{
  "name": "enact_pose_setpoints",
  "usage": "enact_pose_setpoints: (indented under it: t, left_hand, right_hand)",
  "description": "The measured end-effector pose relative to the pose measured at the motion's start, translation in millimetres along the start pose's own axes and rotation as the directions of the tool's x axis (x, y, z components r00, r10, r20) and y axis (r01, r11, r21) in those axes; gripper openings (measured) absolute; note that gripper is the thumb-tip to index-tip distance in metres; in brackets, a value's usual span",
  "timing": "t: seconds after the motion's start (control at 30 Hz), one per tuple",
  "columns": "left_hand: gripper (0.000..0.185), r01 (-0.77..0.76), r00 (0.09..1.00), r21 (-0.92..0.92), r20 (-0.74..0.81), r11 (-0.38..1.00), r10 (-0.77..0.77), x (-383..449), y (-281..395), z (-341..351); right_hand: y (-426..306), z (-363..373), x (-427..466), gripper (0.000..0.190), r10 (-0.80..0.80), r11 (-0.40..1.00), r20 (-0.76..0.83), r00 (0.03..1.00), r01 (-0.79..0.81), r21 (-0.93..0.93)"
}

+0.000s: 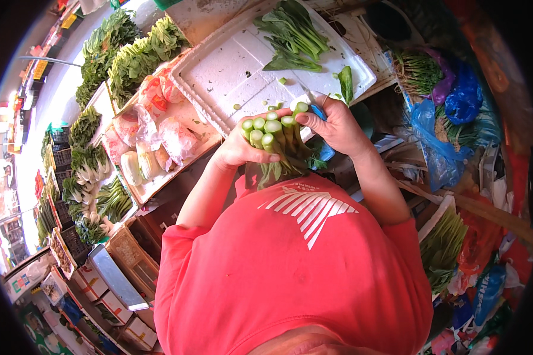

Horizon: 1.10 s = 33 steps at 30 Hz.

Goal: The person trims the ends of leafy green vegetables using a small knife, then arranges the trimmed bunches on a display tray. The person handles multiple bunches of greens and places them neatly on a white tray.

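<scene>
My left hand (pixel 242 148) is wrapped around a bunch of leafy green stalks (pixel 273 128), their pale cut ends facing up and the leaves hanging towards my shirt. At the bunch's right side, my right hand (pixel 333 122) holds a small knife with a blue handle (pixel 318 112), its thumb close to one stalk end. Part of the blade is hidden by the fingers. Beyond both hands lies a white foam tray (pixel 222 71) with more leafy green stalks (pixel 297 40), a loose leaf (pixel 346 84) and small cut pieces (pixel 282 80) on it.
Left of the tray, a foam box (pixel 191 164) holds plastic-wrapped vegetables (pixel 177 137). Piles of leafy greens (pixel 137 62) stand beyond it. On the right are bundled thin greens (pixel 417 71), blue plastic bags (pixel 439 142) and a wooden board (pixel 493 215).
</scene>
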<state>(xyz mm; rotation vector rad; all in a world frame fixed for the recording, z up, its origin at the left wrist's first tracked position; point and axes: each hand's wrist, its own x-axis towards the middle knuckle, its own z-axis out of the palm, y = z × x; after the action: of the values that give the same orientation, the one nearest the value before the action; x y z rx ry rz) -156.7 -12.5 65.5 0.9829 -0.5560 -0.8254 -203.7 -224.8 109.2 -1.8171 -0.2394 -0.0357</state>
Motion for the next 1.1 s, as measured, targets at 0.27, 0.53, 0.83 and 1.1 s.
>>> enact_pose_setpoints:
  t: [0.27,0.53,0.83,1.1]
  left_hand:
    - [0.088,0.131,0.987,0.209,-0.119,0.969,-0.108,-7.9,3.1,8.8]
    - [0.080,0.194,0.975,0.384,-0.173,0.903,-0.136,-9.3,8.3,22.5]
    - [0.064,0.067,0.979,0.484,-0.202,0.872,0.037,-6.4,-10.9,13.5]
    - [0.057,0.073,0.983,0.114,-0.179,0.991,-0.052,-0.7,-13.1,4.5]
  right_hand:
    - [8.6,2.8,-8.2,0.031,0.267,0.930,0.068,0.961,-0.275,0.245]
    - [9.1,13.2,-7.8,0.030,0.220,0.961,0.003,0.975,-0.218,0.169]
    - [4.8,17.4,-20.0,0.028,0.177,0.984,-0.067,0.982,-0.178,-0.024]
    - [6.6,24.7,-17.9,0.031,0.224,0.967,-0.178,0.958,-0.195,0.164]
